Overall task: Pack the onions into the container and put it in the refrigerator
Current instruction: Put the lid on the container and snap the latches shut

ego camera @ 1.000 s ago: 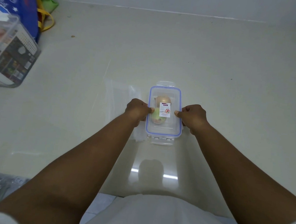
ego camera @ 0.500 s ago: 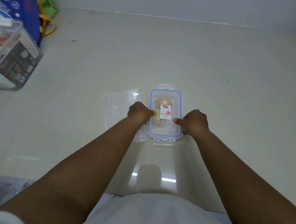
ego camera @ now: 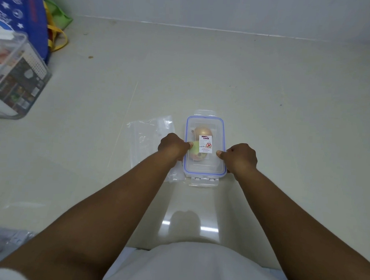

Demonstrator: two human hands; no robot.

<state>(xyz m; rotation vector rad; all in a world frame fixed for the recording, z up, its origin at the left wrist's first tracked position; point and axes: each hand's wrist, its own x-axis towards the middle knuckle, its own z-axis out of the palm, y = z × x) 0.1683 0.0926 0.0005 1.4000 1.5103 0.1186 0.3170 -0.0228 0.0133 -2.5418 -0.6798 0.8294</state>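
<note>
A clear rectangular container [ego camera: 203, 169] with a blue-rimmed lid and a white label lies on the pale floor in front of me. Two onions [ego camera: 202, 132] show through the lid, one brown at the far end and one greenish nearer. My left hand [ego camera: 172, 146] grips the container's left long side, thumb on the lid. My right hand [ego camera: 239, 156] grips the right long side, thumb also on the lid. The latch flaps at the near and far short ends stick out flat.
An empty clear plastic bag [ego camera: 146, 137] lies just left of the container, partly under my left arm. A clear storage box [ego camera: 12, 79] with packages stands at the far left, beside a blue bag [ego camera: 25, 9] and a green one. The wall runs along the back.
My head has tilted, so the container and hands sit slightly lower in view. Both hands keep their grip on the container's sides; more of the plastic bag shows.
</note>
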